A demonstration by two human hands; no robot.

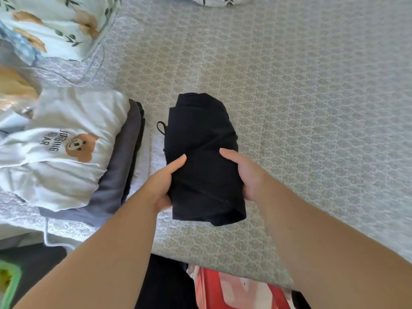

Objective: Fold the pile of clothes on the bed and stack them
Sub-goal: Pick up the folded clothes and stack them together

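Nearest, at the frame's 6 o'clock edge, lay something red and pale (pixel 234 291), cut off and unreadable, and at 8 o'clock a green object (pixel 9 284), also cut off.

Both forearms reached up from the bottom toward centre. Left hand (pixel 163 186) grasped the left edge of the black bundle (pixel 201 152), thumb on top, fingers tucked beneath and hidden. Right hand (pixel 244 175) grasped the right edge the same way, thumb over, fingers under. Whether the bundle rested on the bed (pixel 312 108) or was lifted just clear, I could not tell.

Bundle was folded compact and sat mid-bed. A small black loop (pixel 161 128) stuck out at its 9 o'clock side. Garment type not discernible; dark cloth swallowed the fold lines.

Stack (pixel 73 152) lay at 9 o'clock from the bundle, just beside it: white bear-print top uppermost, grey piece (pixel 124 157) beneath, a darker layer below showing only as an edge.

Judgement: folding of this piece looked done; step in hand was the transfer. Next move would call for carrying it toward 9 o'clock with both edges pinched so the folds hold, then setting it square on the white top.

Farther, at 11 o'clock, floral bedding (pixel 55 25), partly out of frame. No unfolded pile visible.
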